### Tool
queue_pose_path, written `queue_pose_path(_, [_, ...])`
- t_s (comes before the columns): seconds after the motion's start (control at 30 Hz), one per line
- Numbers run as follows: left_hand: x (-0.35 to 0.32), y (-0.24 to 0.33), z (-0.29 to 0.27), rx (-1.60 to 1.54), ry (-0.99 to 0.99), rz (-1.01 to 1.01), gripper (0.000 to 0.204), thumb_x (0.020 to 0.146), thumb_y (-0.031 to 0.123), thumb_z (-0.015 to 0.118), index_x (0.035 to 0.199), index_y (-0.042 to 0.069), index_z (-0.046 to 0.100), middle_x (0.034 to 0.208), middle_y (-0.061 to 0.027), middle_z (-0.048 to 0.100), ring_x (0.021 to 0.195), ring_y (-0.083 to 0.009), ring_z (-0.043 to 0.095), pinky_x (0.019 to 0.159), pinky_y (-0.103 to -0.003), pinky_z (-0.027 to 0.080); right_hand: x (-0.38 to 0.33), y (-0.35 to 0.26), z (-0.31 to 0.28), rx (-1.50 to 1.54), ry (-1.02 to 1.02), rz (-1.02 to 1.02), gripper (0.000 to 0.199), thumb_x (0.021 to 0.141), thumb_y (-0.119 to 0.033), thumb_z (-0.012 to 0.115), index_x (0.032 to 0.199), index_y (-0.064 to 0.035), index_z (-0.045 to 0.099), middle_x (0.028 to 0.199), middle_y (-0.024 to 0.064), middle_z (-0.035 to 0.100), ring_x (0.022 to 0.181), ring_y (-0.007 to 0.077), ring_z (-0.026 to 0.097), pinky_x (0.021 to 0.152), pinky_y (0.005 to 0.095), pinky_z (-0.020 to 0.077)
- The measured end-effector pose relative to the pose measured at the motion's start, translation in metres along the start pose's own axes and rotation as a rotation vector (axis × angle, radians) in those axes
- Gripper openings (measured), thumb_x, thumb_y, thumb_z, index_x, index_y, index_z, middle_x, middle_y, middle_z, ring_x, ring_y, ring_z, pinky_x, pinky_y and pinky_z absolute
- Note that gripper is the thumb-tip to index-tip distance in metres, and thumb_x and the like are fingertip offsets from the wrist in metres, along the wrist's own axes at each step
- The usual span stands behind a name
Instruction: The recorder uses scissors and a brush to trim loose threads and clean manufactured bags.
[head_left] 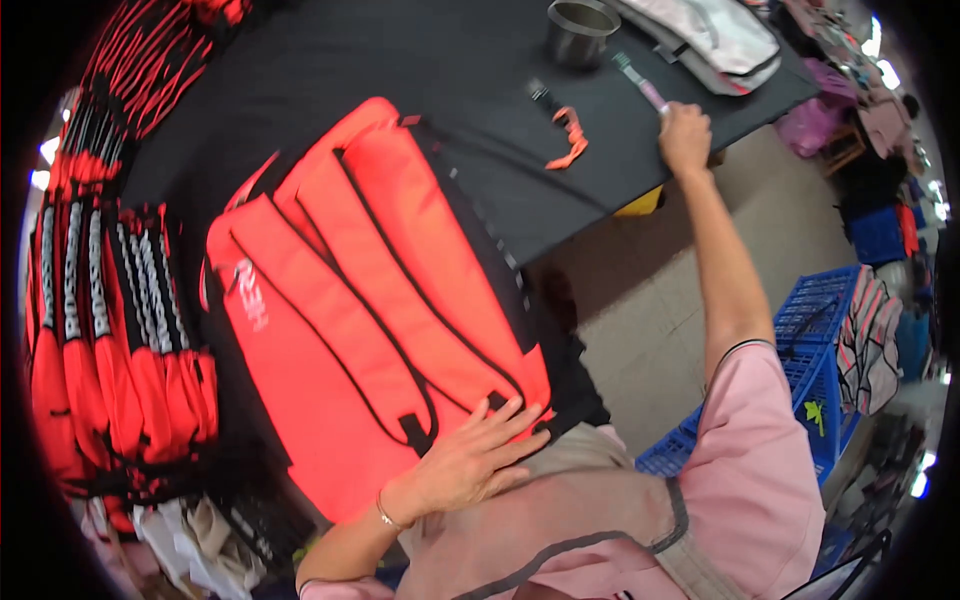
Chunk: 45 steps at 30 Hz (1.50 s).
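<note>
head | left hand [470,462] flat on red backpack [350,300] | right hand [684,136] holds pink brush [640,82]

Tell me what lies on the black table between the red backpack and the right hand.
In the head view, a small curved orange piece lies on the black table between the red backpack and the right hand.

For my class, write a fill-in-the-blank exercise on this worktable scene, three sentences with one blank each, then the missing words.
1. The left hand lies flat on a backpack whose main colour is ____.
2. The right hand grips a pink-handled tool at the table's far ____ edge.
3. Beyond the orange strap piece on the black table stands a round ____ cup.

Missing words: orange-red; right; metal
</note>
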<state>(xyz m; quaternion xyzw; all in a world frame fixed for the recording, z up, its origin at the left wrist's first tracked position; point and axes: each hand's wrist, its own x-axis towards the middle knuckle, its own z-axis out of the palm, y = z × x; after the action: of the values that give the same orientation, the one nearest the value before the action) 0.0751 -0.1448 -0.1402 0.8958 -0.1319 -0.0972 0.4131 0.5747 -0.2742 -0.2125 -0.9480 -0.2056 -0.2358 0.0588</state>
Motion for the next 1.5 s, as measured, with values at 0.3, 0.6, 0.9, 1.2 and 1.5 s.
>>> queue_pose_path(0.3, [0.004,-0.036,-0.058,0.196,0.709,-0.191,0.016,0.084,0.006,0.068,0.099,0.003,0.071,0.104,-0.0136,0.069,0.101,-0.0303,0.066,0.087,-0.038,0.053,0.014,0.024,0.002,0.156,-0.045,0.017,0.025,0.087,-0.009,0.055,0.109,0.001,0.063,0.104,0.0268,0.059,0.098,0.043,0.059,0.088,0.0494,0.0478])
queue_pose_path(0.6, [0.012,-0.103,-0.075,0.677,0.578,-0.575,0.059,0.091,0.03,0.062,0.144,0.011,0.044,0.156,-0.0134,0.03,0.145,-0.0378,0.02,0.113,-0.065,0.009,0.05,0.007,-0.048,0.475,0.037,0.064,0.024,0.091,-0.007,0.05,0.112,-0.0004,0.059,0.11,0.0257,0.055,0.103,0.0455,0.055,0.09,0.0479,0.0459])
queue_pose_path(0.9, [0.017,-0.107,-0.077,0.664,0.579,-0.596,0.063,0.09,0.035,0.062,0.145,0.013,0.043,0.157,-0.0118,0.029,0.146,-0.0374,0.019,0.113,-0.065,0.008,0.129,-0.064,-0.092,0.089,-0.16,-0.301,0.016,0.09,-0.012,0.054,0.101,-0.0104,0.065,0.099,0.017,0.064,0.091,0.0367,0.064,0.075,0.0463,0.0519])
queue_pose_path(1.2, [0.015,-0.106,-0.079,0.623,0.589,-0.598,0.064,0.089,0.031,0.063,0.146,0.013,0.041,0.157,-0.0107,0.028,0.147,-0.0342,0.019,0.115,-0.061,0.005,0.152,-0.114,-0.09,-0.162,-0.467,-0.372,0.019,0.082,-0.009,0.059,0.096,-0.0018,0.071,0.098,0.0206,0.071,0.091,0.0347,0.071,0.075,0.0426,0.0568])
queue_pose_path(1.5, [0.028,-0.115,-0.08,0.632,0.618,-0.538,0.063,0.088,0.033,0.064,0.144,0.013,0.045,0.155,-0.0114,0.032,0.145,-0.0361,0.022,0.114,-0.064,0.007,0.132,-0.063,-0.118,-0.038,-0.331,-0.325,0.02,0.085,-0.015,0.057,0.096,-0.0051,0.071,0.097,0.0202,0.071,0.092,0.0346,0.07,0.076,0.0465,0.0561])
